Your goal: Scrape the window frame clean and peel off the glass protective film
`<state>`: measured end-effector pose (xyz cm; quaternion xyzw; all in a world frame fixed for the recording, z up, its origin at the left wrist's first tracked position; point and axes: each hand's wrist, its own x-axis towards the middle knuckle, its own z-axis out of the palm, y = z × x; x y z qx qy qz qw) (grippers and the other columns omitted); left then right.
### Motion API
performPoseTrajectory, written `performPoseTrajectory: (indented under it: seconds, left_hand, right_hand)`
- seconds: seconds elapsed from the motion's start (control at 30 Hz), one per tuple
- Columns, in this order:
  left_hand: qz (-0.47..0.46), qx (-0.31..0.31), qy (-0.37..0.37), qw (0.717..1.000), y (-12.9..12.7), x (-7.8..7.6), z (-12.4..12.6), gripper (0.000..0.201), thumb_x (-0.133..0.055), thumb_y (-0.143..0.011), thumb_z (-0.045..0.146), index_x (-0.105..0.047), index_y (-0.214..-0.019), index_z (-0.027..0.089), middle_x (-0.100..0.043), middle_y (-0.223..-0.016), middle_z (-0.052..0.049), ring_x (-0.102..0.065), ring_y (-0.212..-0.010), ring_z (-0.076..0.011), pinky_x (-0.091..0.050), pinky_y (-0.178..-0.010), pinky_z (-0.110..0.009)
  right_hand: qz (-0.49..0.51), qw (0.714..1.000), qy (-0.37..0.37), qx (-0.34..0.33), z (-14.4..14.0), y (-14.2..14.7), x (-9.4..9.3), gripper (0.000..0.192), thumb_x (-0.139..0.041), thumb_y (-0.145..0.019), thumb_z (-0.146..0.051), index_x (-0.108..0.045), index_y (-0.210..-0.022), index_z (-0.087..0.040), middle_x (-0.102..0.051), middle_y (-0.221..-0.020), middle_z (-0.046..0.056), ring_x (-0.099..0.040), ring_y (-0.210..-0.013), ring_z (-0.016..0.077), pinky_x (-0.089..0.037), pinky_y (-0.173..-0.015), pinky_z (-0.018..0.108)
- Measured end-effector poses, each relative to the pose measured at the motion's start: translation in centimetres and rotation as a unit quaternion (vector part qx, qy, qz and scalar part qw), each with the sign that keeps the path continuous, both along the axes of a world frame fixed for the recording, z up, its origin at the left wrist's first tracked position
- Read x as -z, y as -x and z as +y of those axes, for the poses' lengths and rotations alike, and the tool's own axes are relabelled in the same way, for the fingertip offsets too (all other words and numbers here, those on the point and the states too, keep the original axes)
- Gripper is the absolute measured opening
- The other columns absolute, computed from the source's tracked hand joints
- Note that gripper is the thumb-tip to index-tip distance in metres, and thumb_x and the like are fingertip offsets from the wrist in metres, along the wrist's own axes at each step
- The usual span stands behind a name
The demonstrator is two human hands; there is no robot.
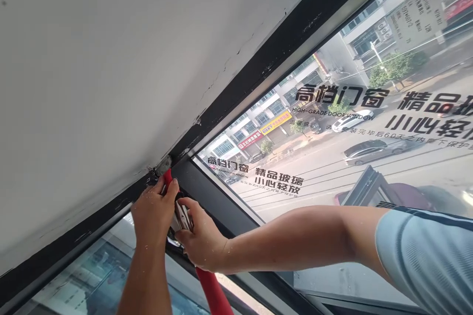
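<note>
Both my hands are raised to the corner where the dark window frame point(244, 93) meets the white ceiling point(92, 59). My left hand point(152, 206) is closed, its thumb and fingers pinching a red end piece point(169, 177) close under the joint. Just below it, my right hand point(203, 234) is wrapped round the shiny metal body point(182, 215) of a long tool. A red length point(214, 290) hangs beneath that hand, seemingly part of the same tool; its exact kind is hidden by my fingers. A small grey rounded patch point(165, 163) shows at the corner above.
Window glass point(251, 211) with printed Chinese lettering fills the right side, and a paper label point(417, 17) is stuck at upper right. Another pane point(99, 275) lies at lower left. Cracks run along the ceiling edge. A street with cars and buildings shows outside.
</note>
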<state>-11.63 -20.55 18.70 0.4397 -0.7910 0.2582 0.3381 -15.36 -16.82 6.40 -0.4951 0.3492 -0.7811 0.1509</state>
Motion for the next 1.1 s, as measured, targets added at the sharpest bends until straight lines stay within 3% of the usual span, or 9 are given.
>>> performPoseTrajectory:
  seconds: [0.43, 0.6, 1.1]
  left_hand:
    - [-0.012, -0.004, 0.001, 1.000, 0.3, -0.1, 0.3, 0.055, -0.031, -0.089, 0.044, -0.061, -0.119, 0.010, -0.062, -0.103, -0.016, -0.055, -0.104, -0.0329, -0.042, -0.088, -0.041]
    - [0.000, -0.016, -0.023, 1.000, 0.4, -0.4, 0.3, 0.051, -0.033, -0.089, 0.044, -0.062, -0.120, 0.015, -0.063, -0.102, -0.014, -0.055, -0.104, -0.0315, -0.041, -0.090, -0.040]
    - [0.001, -0.020, -0.046, 0.999, 0.2, -0.6, 1.1, 0.048, -0.038, -0.090, 0.041, -0.059, -0.124, 0.014, -0.061, -0.110, -0.014, -0.051, -0.112, -0.0330, -0.038, -0.096, -0.042]
  right_hand:
    - [0.000, 1.000, -0.003, -0.011, 0.0, 0.2, -0.3, 0.062, -0.057, -0.074, -0.010, -0.045, -0.131, -0.030, -0.055, -0.105, 0.003, -0.056, -0.097, 0.0194, -0.048, -0.080, 0.032]
    - [0.008, 0.999, -0.025, -0.030, 0.6, 0.5, -0.5, 0.061, -0.057, -0.074, -0.010, -0.045, -0.131, -0.029, -0.055, -0.101, 0.001, -0.056, -0.093, 0.0176, -0.047, -0.080, 0.030]
    - [-0.057, 0.995, -0.028, -0.080, 1.2, -0.7, -0.1, 0.061, -0.056, -0.072, -0.010, -0.047, -0.127, -0.034, -0.053, -0.100, 0.000, -0.054, -0.087, 0.0160, -0.046, -0.073, 0.028]
